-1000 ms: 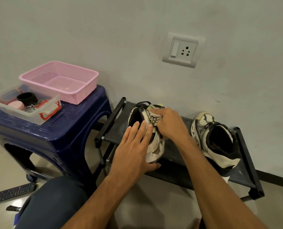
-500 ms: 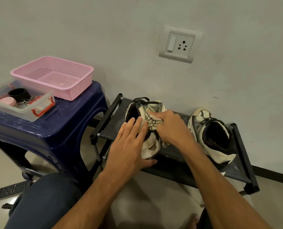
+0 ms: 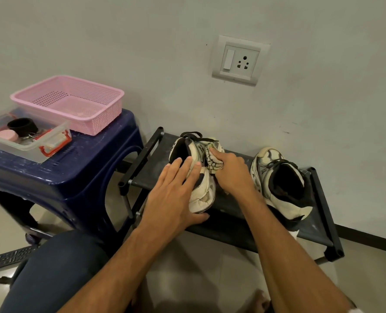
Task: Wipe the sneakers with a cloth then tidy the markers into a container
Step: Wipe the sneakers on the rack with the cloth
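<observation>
The left hand (image 3: pixel 174 199) rests flat on the sneaker (image 3: pixel 202 196) on the rack (image 3: pixel 151 175), fingers (image 3: pixel 183 168) straight and thumb at its heel. The right hand (image 3: pixel 232 175) clenches a cloth (image 3: pixel 213 160) against that sneaker's side. The second sneaker (image 3: pixel 277 184) stands just beside, untouched.

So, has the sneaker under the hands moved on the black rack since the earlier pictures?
No. The sneaker lies where it was on the rack: toe to the wall, heel near the front edge, the same gap from the left rail.
</observation>
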Demonstrator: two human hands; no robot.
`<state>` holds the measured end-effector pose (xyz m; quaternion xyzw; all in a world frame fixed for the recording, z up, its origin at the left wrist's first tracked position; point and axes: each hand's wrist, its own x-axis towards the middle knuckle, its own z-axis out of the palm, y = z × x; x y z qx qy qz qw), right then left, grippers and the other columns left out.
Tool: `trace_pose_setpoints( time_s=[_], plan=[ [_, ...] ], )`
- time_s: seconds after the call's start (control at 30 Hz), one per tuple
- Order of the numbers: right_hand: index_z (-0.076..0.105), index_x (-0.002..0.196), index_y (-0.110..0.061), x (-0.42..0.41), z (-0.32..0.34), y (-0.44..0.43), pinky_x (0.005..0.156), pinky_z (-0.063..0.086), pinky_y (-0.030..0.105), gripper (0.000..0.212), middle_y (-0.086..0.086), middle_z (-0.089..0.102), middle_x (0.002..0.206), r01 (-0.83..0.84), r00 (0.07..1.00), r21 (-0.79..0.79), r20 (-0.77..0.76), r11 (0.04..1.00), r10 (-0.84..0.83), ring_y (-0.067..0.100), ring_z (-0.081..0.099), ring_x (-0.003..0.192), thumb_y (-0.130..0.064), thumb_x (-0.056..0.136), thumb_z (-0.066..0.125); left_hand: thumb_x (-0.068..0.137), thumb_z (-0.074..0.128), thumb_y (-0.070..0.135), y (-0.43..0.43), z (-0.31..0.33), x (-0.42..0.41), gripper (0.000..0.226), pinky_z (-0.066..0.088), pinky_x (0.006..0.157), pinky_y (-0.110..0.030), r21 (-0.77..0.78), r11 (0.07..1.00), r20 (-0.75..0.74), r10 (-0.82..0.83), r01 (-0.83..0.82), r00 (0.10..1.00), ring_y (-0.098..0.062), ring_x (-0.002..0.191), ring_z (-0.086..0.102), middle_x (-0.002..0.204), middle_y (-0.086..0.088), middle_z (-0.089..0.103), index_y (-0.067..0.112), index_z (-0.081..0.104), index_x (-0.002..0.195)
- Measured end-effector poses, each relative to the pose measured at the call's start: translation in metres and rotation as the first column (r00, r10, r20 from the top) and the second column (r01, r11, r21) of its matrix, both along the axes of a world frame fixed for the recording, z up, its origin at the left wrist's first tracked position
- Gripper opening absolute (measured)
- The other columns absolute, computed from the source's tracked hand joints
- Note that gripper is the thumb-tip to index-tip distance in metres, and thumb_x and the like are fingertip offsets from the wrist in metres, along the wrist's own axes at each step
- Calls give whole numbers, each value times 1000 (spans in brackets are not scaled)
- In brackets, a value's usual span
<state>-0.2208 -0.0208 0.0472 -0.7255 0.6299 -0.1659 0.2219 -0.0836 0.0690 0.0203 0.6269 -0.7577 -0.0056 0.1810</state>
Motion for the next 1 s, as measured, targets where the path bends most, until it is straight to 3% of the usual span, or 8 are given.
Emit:
trace_pose_setpoints(
  time_s=[0.07, 0.17, 0.27, 0.47, 0.67, 0.8, 1.0],
  plan=[
    [45, 143, -34, 3, 2, 3, 98, 45, 42, 61, 14, 59, 129, -18, 1000, 4, -11, 1000, 18, 34, 53, 115, -5, 89, 45, 77, 58, 71, 0, 1, -1, 112, -9, 119, -33, -2, 1000, 20, 5, -5, 1000, -18, 148, -13, 162, 1, -9, 23, -8, 154],
    [44, 142, -40, 0, 7, 22, 87, 49, 38, 64, 12, 61, 120, -96, 995, 41, -16, 995, 96, 30, 58, 103, -11, 86, 45, 76, 60, 69, -1, 0, 3, 113, -5, 121, -35, 7, 999, -6, 31, -31, 1000, -19, 148, -9, 162, -1, -5, 21, -7, 154],
    [35, 148, -37, -4, 10, 45, 86, 49, 38, 67, 8, 58, 125, -180, 980, 41, -76, 983, 183, 30, 57, 105, -9, 88, 47, 76, 61, 69, 0, -1, 4, 113, -1, 121, -36, 11, 999, -20, 40, -40, 999, -19, 149, -6, 162, -2, -2, 21, -5, 154],
    [29, 152, -29, 4, 5, 13, 98, 41, 43, 68, 12, 53, 136, -104, 986, 24, -132, 994, 107, 35, 47, 123, -4, 91, 44, 78, 60, 67, -1, 0, 4, 110, -12, 115, -30, 12, 999, 4, 47, -47, 999, -18, 148, -12, 162, 1, -9, 25, -8, 154],
    [38, 148, -25, 7, 6, -4, 96, 43, 43, 61, 15, 54, 135, -92, 982, 8, -166, 996, 92, 36, 50, 119, -3, 91, 46, 77, 62, 66, 0, -1, 2, 110, -8, 119, -33, 18, 999, -3, 28, -28, 1000, -19, 148, -10, 162, 1, -7, 25, -5, 154],
    [47, 141, -40, 1, 13, 8, 88, 53, 40, 64, 15, 61, 119, -134, 988, 83, -63, 988, 139, 32, 62, 99, -6, 86, 43, 77, 62, 67, -2, -2, 6, 112, -9, 118, -31, 16, 998, -25, 57, -57, 998, -17, 148, -10, 162, 2, -7, 24, -6, 154],
    [45, 141, -43, 3, 7, 16, 79, 49, 35, 68, 13, 65, 113, -103, 994, 64, 40, 993, 101, 30, 61, 95, -7, 83, 42, 70, 48, 85, 1, 5, 2, 117, -5, 118, -34, 56, 997, -23, 52, -51, 998, -19, 148, -7, 162, 1, -5, 22, -5, 154]
  ],
)
